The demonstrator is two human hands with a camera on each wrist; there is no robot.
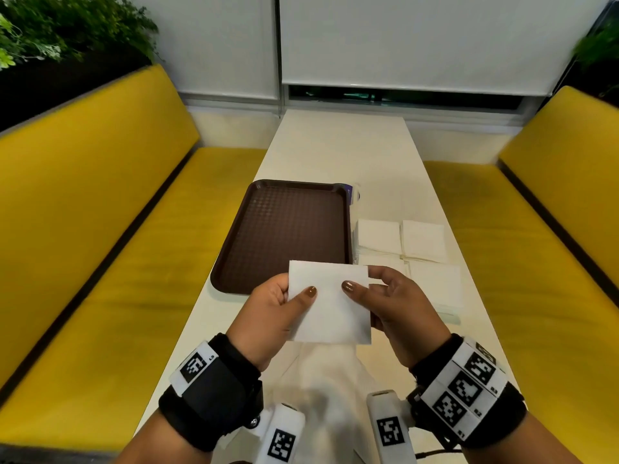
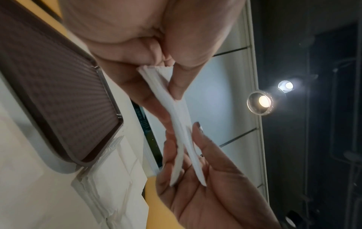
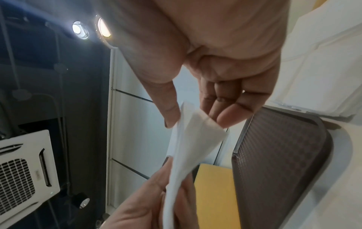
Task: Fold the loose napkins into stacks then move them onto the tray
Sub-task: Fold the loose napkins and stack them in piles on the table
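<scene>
Both hands [image 1: 330, 306] around napkin [image 1: 330, 313]

Black wrist straps [image 1: 214, 393], white blocks with square black-white markers [image 1: 464, 386], brown nail polish [image 1: 311, 291].

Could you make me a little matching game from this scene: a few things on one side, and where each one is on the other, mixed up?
Things:
1. napkin
2. tray
3. napkin stacks
4. bench seats

Places:
A. on either side of the table
B. held up between both hands
C. lying on the table, nothing on it
D. on the table, right of the tray

Pairs: 1-B, 2-C, 3-D, 4-A
</scene>
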